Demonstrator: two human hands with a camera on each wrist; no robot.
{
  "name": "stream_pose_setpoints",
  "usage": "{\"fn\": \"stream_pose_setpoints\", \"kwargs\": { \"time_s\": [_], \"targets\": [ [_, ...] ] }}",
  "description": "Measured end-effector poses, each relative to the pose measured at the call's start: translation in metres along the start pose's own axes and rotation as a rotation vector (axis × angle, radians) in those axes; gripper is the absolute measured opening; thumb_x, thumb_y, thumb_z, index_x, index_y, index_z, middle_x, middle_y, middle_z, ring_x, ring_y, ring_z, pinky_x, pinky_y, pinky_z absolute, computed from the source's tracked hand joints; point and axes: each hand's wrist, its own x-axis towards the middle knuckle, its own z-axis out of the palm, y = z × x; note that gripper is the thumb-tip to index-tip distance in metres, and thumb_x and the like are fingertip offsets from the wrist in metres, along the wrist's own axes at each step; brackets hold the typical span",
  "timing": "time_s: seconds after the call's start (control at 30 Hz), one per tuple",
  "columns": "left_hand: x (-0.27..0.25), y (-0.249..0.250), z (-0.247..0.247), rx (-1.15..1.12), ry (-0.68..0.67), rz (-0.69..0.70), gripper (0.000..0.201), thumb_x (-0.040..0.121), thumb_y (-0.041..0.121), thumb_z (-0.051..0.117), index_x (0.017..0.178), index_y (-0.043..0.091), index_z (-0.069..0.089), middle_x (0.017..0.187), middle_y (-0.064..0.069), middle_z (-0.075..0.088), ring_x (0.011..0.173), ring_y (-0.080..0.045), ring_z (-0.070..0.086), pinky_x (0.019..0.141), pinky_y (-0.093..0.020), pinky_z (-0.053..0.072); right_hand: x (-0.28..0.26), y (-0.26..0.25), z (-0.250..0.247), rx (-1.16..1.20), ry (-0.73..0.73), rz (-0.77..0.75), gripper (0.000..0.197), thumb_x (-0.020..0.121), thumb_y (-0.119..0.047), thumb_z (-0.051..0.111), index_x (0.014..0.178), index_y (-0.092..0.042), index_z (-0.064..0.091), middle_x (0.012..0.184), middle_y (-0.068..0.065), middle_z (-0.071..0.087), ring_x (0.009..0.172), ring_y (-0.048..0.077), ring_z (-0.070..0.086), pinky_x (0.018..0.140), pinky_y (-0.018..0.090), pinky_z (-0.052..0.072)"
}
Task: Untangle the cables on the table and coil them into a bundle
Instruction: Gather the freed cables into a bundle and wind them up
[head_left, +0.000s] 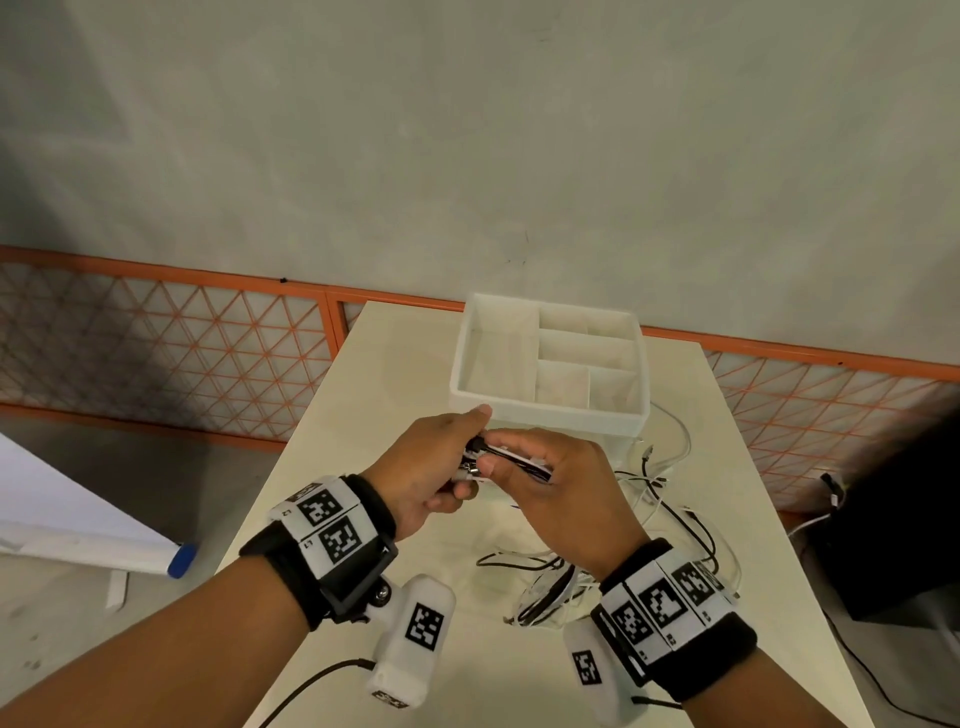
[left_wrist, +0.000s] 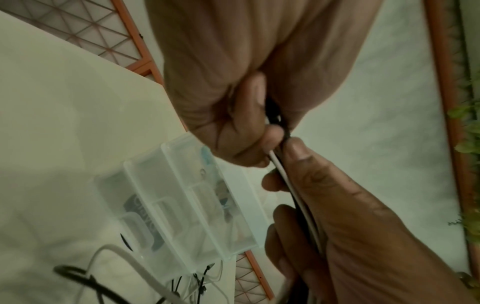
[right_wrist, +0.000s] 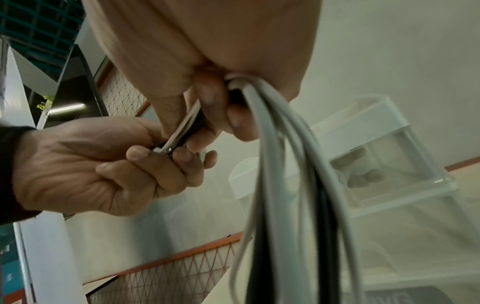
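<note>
While both hands work above the table (head_left: 395, 364), just in front of the box (head_left: 550, 410), they meet on one gathered run of cables (head_left: 511, 460). The left hand (head_left: 431, 467) pinches the plug ends of that run between thumb and curled fingers; the right wrist view shows a metal plug tip among white and black strands at its fingertips (right_wrist: 137, 153). The right hand (head_left: 561, 488) has its fingers curled round the same run a little farther along, holding white and black cables together. From the right hand several loops hang down, mostly white with a black one among them, as the right wrist view shows (right_wrist: 275, 185).

Between the box and the near table edge, to the right of the hands, the loose cables (head_left: 670, 499) lie in a tangle of white and black strands, some running up beside the box's right wall. More loops lie below the right wrist, toward the near edge.

The box is white, translucent and open-topped, with one long compartment on its left and smaller ones on its right. It stands at the far end of the table. Behind it runs an orange mesh fence (head_left: 156, 338) against a grey wall. Both wrists carry black bands with square black-and-white markers.
</note>
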Motion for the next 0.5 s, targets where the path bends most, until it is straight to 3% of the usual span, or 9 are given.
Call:
{"fn": "stream_pose_setpoints", "kwargs": {
  "time_s": [0.1,0.17,0.23,0.3,0.4,0.5],
  "targets": [
    [-0.0006,0.0021,0.0021,-0.019,0.027,0.006,0.03,0.098,0.035,0.051,0.089,0.008,0.058,0.057,-0.006,0.055,0.041,-0.014,0.041,0.032,-0.016,0.02,0.0004,0.0014,0.0004,0.046,0.027,0.06,0.016,0.084,-0.027,0.08,0.095,-0.03,0.069,0.086,-0.009,0.069,0.086,0.007,0.065,0.079,0.028,0.055],
    [-0.0014,0.0032,0.0029,-0.03,0.017,0.004,0.03,0.097,0.035,0.051,0.088,0.007,0.059,0.062,-0.008,0.058,0.043,-0.016,0.044,0.033,-0.017,0.022,0.001,0.0035,0.0011,0.041,0.028,0.088,0.01,0.086,-0.026,0.078,0.091,-0.031,0.071,0.084,-0.013,0.068,0.082,0.007,0.064,0.081,0.038,0.057],
    [-0.0026,0.0037,0.0025,-0.014,0.014,0.013,0.03,0.097,0.035,0.051,0.091,0.007,0.06,0.067,-0.01,0.059,0.045,-0.017,0.045,0.035,-0.018,0.024,0.0011,0.0035,0.0011,0.065,0.02,0.115,0.009,0.087,-0.024,0.077,0.091,-0.032,0.075,0.083,-0.018,0.07,0.079,0.006,0.064,0.08,0.042,0.059],
    [-0.004,0.0042,0.0031,0.018,0.003,0.027,0.032,0.097,0.037,0.051,0.092,0.006,0.061,0.068,-0.009,0.06,0.046,-0.017,0.046,0.036,-0.019,0.024,-0.0001,0.0012,-0.0002,0.109,0.015,0.12,0.012,0.088,-0.021,0.076,0.094,-0.03,0.079,0.085,-0.02,0.075,0.084,0.004,0.069,0.083,0.039,0.059],
    [-0.0058,0.0016,0.007,0.089,-0.027,0.05,0.035,0.098,0.037,0.049,0.088,0.006,0.064,0.067,-0.01,0.06,0.046,-0.016,0.043,0.038,-0.019,0.024,-0.0004,-0.0013,0.0002,0.15,0.007,0.131,0.023,0.09,-0.01,0.071,0.104,-0.025,0.081,0.091,-0.016,0.079,0.089,0.002,0.074,0.085,0.025,0.058],
    [-0.0052,0.0,0.0103,0.078,0.033,0.087,0.029,0.096,0.03,0.05,0.081,0.007,0.059,0.06,-0.008,0.054,0.043,-0.014,0.039,0.038,-0.018,0.023,-0.0002,-0.0018,0.004,0.14,0.033,0.125,0.022,0.089,-0.013,0.073,0.104,-0.028,0.077,0.09,-0.012,0.079,0.084,0.004,0.073,0.076,0.027,0.058]
  ]
}}
